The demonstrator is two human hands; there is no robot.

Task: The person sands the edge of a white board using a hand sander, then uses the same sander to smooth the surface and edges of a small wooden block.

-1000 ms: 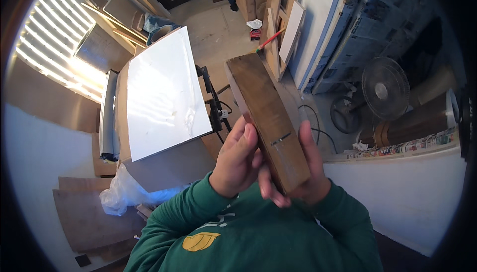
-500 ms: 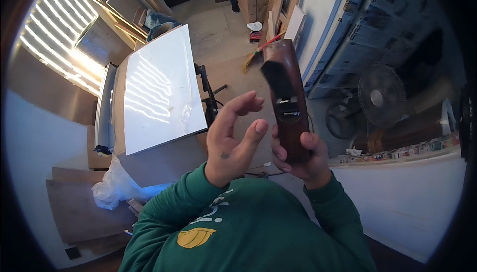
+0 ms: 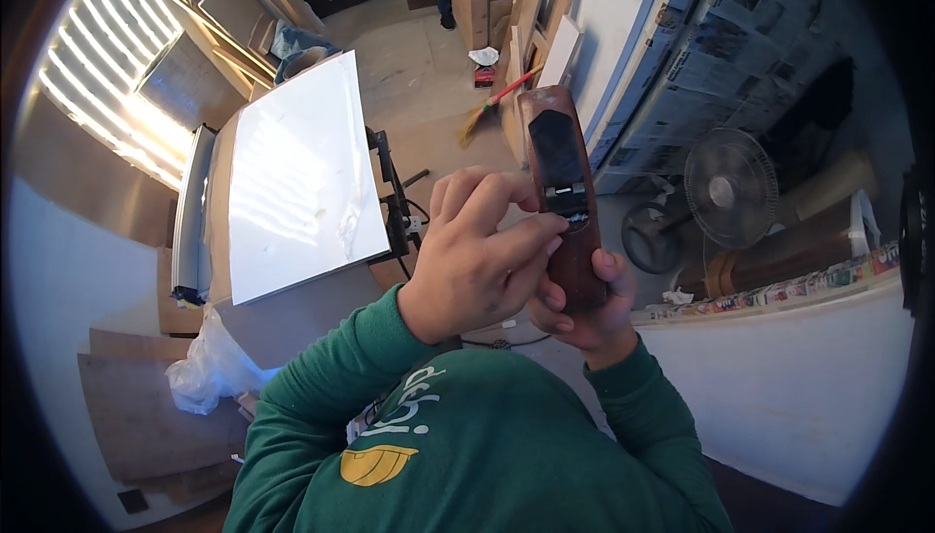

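A dark reddish-brown wooden hand plane [image 3: 581, 265] is held up in front of me, its long side pointing away. A dark blade with a pointed end [image 3: 556, 148] lies in its opening, above a small metal crosspiece. My right hand [image 3: 606, 314] is closed around the near end, thumb on the right side and fingers on the left. My left hand [image 3: 477, 246] is closed, with curled fingers against the left edge and fingertips at the opening below the crosspiece. Whether they pinch any small part there is hidden.
A glossy white sheet [image 3: 312, 183] lies on a stand to the left, with a plastic bag [image 3: 206, 367] below it. A standing fan [image 3: 730, 189] is at the right, behind a low white wall [image 3: 779, 387]. A broom [image 3: 477, 121] and wood boards [image 3: 526, 22] lean ahead.
My left hand has moved right onto the plane, its spread fingers now curled at the opening. The right hand still grips the near end; the plane has turned slightly and its blade lies straighter.
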